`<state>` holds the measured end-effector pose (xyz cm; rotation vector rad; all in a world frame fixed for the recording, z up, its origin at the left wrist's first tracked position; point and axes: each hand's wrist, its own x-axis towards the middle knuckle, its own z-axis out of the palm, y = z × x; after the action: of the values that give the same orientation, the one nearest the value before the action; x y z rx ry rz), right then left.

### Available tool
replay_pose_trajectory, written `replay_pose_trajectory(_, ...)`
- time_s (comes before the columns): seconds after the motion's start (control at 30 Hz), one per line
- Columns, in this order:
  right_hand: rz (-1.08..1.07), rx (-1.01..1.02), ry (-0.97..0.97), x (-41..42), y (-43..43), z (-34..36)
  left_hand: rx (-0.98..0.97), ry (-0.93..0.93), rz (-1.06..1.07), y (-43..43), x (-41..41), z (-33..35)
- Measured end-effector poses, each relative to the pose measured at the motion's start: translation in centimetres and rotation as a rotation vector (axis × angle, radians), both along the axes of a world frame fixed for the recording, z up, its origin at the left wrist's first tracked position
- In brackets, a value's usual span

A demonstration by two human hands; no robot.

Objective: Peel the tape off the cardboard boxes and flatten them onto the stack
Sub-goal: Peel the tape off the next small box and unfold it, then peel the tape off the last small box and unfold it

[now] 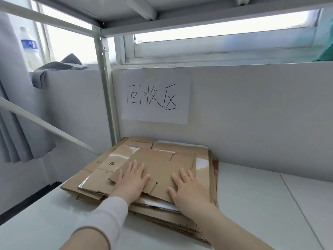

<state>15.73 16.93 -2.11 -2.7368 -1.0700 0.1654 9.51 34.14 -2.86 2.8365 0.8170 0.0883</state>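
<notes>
Cardboard is piled in a stack (84,179) of flattened sheets on a white shelf surface (252,204), pushed back against the grey wall (252,114) and just beside a pale metal upright post (106,87). A flattened box (160,168) is laid on top of the stack, turned slightly askew to the sheets below, with its flaps spread flat. The left hand (134,179) is pressed palm down on the near left part of this top box, fingers straight and slightly spread, nothing being gripped. The right hand (189,188) is laid flat in the same way on the near right part, fingers extended and thumb out to the side, likewise gripping nothing. A white sleeve (106,213) is worn pushed up on the left forearm, while the right forearm is bare. Shiny strips of tape (117,156) are seen on a lower sheet at the left, and a further glossy patch at the right edge of the stack. A paper sign (155,97) with handwritten characters is fixed to the wall above the stack. A window (216,33) is set above the wall. To the far left, a clear bottle (29,46) with a blue label is stood on the ledge, a dark grey cloth (59,67) is draped beside it, and a grey curtain (14,105) is hung below.
</notes>
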Motion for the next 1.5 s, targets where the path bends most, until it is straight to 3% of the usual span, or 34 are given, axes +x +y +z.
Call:
replay_pose_trajectory(0.13, 0.020, -0.125, 0.082, -0.3, -0.9, 3.5, 0.145, 0.145, -0.087, -3.4, -0.5, 3.4)
replay_pose_trajectory(0.27, -0.046, 0.214, 0.063, -0.7, -6.6, 8.2, 0.395, 0.063, -0.105, -8.4, -0.8, 9.7)
replay_pose_trajectory(0.33, -0.090, 0.247, -0.023, -0.5, -11.7, 10.2, 0.439, -0.021, -0.108, -12.0, -0.8, 13.0)
replay_pose_trajectory(0.57, -0.387, -0.030, -0.213, -1.2, -37.2, 11.7, 0.644, -0.031, -0.473, -33.0, 1.9, 16.3)
replay_pose_trajectory(0.73, -0.574, -0.211, -0.286, -2.3, -54.3, 11.2, 0.671, -0.083, -0.786, -50.0, 4.3, 13.1)
replay_pose_trajectory(0.97, -0.728, -0.330, -0.271, -1.2, -69.2, 9.1, 0.633, -0.101, -1.040, -68.0, 8.9, 8.5)
replay_pose_trajectory(1.17, -0.802, -0.309, -0.229, 5.1, -76.8, 6.9, 0.580, -0.149, -1.121, -77.6, 17.0, 6.0)
replay_pose_trajectory(1.37, -0.792, -0.240, -0.265, 11.9, -80.8, 5.4, 0.264, -0.302, -1.070, -84.1, 25.8, 8.1)
replay_pose_trajectory(1.5, -0.783, -0.220, -0.285, 14.4, -82.6, 4.5, 0.274, -0.297, -1.057, -86.9, 30.3, 8.2)
